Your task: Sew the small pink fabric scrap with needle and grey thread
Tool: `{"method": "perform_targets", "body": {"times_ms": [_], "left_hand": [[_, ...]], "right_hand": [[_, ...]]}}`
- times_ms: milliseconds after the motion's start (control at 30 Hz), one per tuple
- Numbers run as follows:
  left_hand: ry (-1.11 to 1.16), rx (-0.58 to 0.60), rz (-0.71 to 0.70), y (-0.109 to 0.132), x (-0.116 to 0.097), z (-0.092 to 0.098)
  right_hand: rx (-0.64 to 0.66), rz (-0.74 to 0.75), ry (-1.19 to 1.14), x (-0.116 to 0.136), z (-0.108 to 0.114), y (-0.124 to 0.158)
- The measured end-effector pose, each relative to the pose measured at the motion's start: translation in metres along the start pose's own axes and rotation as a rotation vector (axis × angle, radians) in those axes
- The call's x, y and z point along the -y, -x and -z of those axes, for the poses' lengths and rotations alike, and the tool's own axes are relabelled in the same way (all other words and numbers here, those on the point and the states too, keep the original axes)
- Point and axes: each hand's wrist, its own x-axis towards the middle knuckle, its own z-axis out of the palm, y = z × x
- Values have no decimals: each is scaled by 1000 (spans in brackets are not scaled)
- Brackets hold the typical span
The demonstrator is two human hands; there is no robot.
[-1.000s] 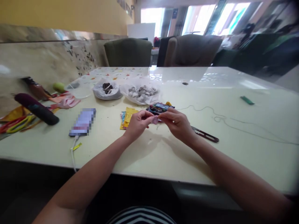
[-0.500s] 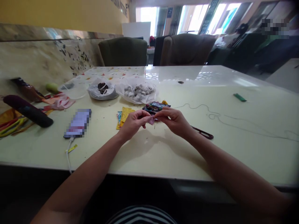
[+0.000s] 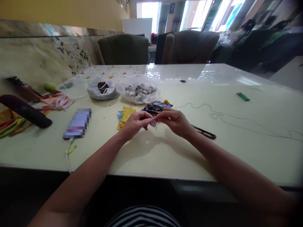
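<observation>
Between my hands, low over the table [image 3: 151,160], is a small pale purple piece of cloth [image 3: 153,122]. My left hand [image 3: 136,124] pinches it from the left. The fingertips of my right hand [image 3: 174,121] are pressed together at its upper right edge; anything finer between them is too small to make out. Just behind the hands lie dark patterned fabric pieces [image 3: 156,107], and yellow packets [image 3: 127,114] lie beside my left hand. Dark red thread snips [image 3: 205,132] rest beside my right wrist.
Two plastic bags, one with dark bits [image 3: 103,88] and one with whitish fluffy lumps [image 3: 139,91], stand farther back. A phone [image 3: 78,123] on a cable, a dark purple cylinder [image 3: 26,110] and cloths lie left. Loose thread [image 3: 236,124] and a green object [image 3: 243,96] are right.
The view has shifted slightly. Both hands stay at the cloth, which now hangs slightly differently between the fingertips.
</observation>
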Motion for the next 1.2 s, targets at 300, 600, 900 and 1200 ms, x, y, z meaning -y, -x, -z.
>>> {"method": "perform_targets", "body": {"times_ms": [300,600,900,1200], "left_hand": [[-7,-13,17,-1,4,1],[6,-101,-52,0,1,-3],[44,-95,-76,0,8,-10],[-514,-159,-334,-2,16,-15]], "right_hand": [[-22,48,58,1,-4,2],[-93,71,120,4,-6,1],[-163,203,313,9,-16,3],[-150,518,642,18,-24,2]]}}
